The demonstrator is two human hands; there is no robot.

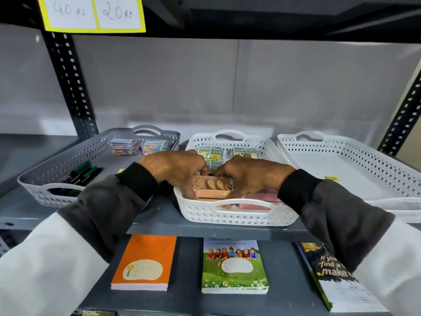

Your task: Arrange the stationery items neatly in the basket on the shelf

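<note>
A white perforated basket [237,214] stands in the middle of the grey shelf [205,230]. My left hand [175,166] and my right hand [250,172] both grip a stack of peach-coloured flat boxes [213,187] at the basket's front left. Pink boxes [259,198] lie beside that stack at the front right, partly hidden by my right hand. Several small yellow-and-blue packets [216,153] fill the back of the basket.
A grey basket [45,179] on the left holds green markers [85,171] and boxes of coloured clips [124,145]. A white basket [373,165] stands on the right. Below lie an orange notebook [144,262], a children-print notebook [234,266] and a dark booklet [337,277]. Price labels [93,12] hang above.
</note>
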